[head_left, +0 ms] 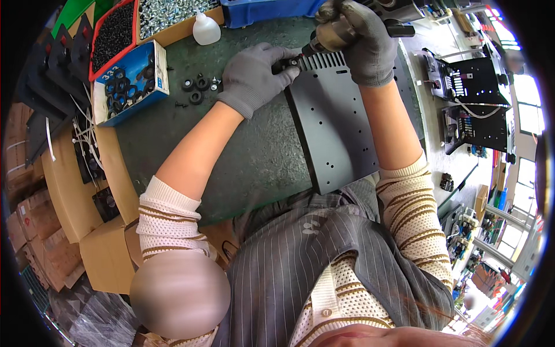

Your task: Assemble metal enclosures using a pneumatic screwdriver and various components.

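Left hand (254,75): gloved, fingers pinched on a small black part (287,62), steadying it at the panel's far edge.
Right hand (358,37): clamped round a power screwdriver (324,41), tip at that part.
Black metal panel (334,124): flat, overhanging the green tabletop's (254,156) near edge.
Loose black grommets (195,88): just left of the left hand.

Metal panel (335,127) on bench (260,156), parts boxes (130,81) to its left
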Tool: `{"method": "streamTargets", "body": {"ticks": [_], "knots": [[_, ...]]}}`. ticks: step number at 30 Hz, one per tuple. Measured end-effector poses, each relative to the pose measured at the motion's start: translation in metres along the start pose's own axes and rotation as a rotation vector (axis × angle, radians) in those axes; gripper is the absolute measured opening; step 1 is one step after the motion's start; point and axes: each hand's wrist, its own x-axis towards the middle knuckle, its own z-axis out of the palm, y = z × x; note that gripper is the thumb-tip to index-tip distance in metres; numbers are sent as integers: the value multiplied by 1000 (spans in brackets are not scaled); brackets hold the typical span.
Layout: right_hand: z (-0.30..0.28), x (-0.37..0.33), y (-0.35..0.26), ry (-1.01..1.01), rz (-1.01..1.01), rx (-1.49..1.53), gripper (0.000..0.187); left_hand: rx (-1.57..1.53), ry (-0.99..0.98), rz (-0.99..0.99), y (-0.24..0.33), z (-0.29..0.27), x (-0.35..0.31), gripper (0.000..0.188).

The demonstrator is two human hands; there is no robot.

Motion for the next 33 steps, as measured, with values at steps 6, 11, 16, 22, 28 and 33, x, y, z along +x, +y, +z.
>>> {"method": "streamTargets", "body": {"ticks": [6,11,16,22,28,33], "knots": [[-1,-6,0,28,43,92,30,0,5,14,-2,2,0,34],[2,-5,0,-35,14,16,30,11,20,25,-4,4,1,34],[6,5,7,-85,101,-127,29,29,1,-19,-4,4,1,36],[13,17,11,-177,133,-80,26,59,33,-8,-1,5,2,38],[13,19,9,-157,154,-88,22,98,76,-4,1,9,1,36],[2,21,22,-190,195,-91,23,96,69,21,0,11,1,33]]}}
